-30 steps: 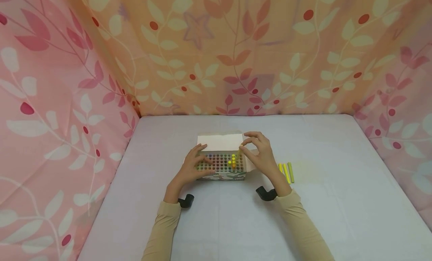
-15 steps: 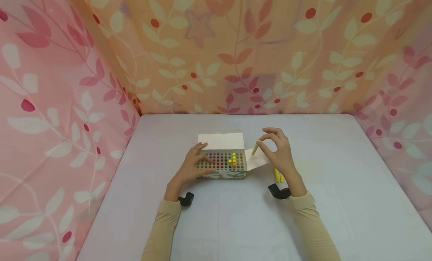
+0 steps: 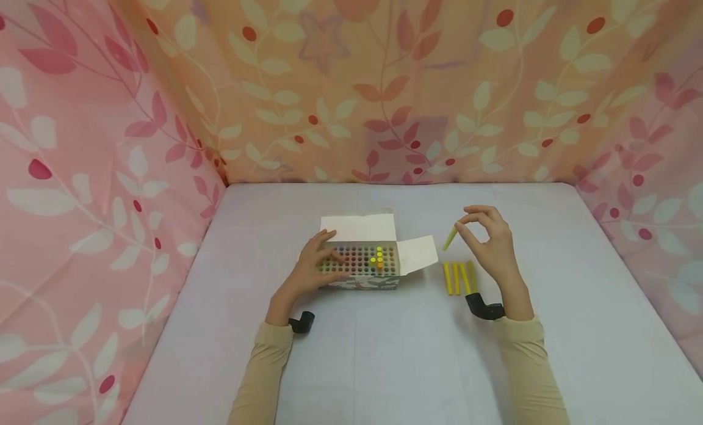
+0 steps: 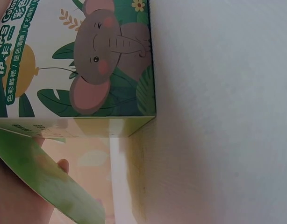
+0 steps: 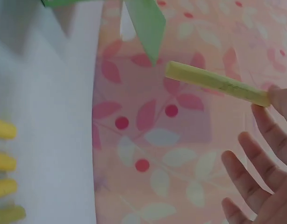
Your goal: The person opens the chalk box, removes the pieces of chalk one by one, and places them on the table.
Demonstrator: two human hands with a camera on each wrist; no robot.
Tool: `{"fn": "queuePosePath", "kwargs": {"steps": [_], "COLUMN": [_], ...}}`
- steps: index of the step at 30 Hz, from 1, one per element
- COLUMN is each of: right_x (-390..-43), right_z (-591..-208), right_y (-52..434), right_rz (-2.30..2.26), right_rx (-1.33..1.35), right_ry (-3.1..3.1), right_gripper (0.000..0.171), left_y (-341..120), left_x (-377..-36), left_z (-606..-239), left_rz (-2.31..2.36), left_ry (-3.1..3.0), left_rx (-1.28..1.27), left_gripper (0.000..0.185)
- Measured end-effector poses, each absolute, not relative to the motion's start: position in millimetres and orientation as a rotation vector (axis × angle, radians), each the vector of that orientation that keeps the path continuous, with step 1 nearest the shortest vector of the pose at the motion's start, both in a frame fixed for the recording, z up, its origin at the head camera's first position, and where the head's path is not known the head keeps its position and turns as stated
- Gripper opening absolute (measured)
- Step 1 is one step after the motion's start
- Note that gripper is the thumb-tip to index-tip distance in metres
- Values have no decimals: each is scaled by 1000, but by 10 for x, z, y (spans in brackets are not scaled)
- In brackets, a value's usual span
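Observation:
An open box [image 3: 359,263] of coloured sticks stands mid-table, its lid flap folded back and a side flap [image 3: 418,254] out to the right; the left wrist view shows its elephant-printed side [image 4: 101,60]. My left hand [image 3: 314,267] rests on the box's left end, fingers over the sticks. My right hand [image 3: 489,239] hovers right of the box and pinches a yellow-green stick [image 3: 450,239] [image 5: 216,83] between thumb and fingertips. Below it several yellow sticks [image 3: 458,277] [image 5: 4,172] lie side by side on the table.
The pale table [image 3: 384,364] is walled on three sides by leaf-patterned curtains [image 3: 384,89]. Inside the box, a few yellow and orange sticks [image 3: 378,257] stand taller than the others. A black wrist mount [image 3: 483,307] sits at each wrist.
My right hand lifted a yellow-green stick out of the box and carried it right, over the sticks lying on the table. The left hand stayed on the box.

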State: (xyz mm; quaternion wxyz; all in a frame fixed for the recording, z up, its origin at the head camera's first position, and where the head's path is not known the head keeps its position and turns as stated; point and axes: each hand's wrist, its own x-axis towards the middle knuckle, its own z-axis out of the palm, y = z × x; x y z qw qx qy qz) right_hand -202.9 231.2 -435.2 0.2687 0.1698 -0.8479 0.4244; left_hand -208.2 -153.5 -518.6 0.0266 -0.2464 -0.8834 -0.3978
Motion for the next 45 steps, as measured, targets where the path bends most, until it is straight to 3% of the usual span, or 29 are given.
{"fn": "queuePosePath", "kwargs": {"steps": [21,27,45], "right_x": [-1916,-1900,-2041], "right_z": [-4415,-4466,-4781], "right_y": [2928,3022,3115], "right_rz": [963,971,815], "right_rx": [302,283,154], "right_ry": [-2706,-2902,-3197], "right_gripper": [19,30,38], "left_y": [-1532,-1530,-1536], "left_x": [-2086,-2082,-2082], "left_z": [-5198,-5192,-5177], "left_rz": [-1218,-1205,-1220], "left_ry": [-2729,-2732,-2727], "left_rx": [-767,-776,-767], "left_gripper": [34,32,32]}}
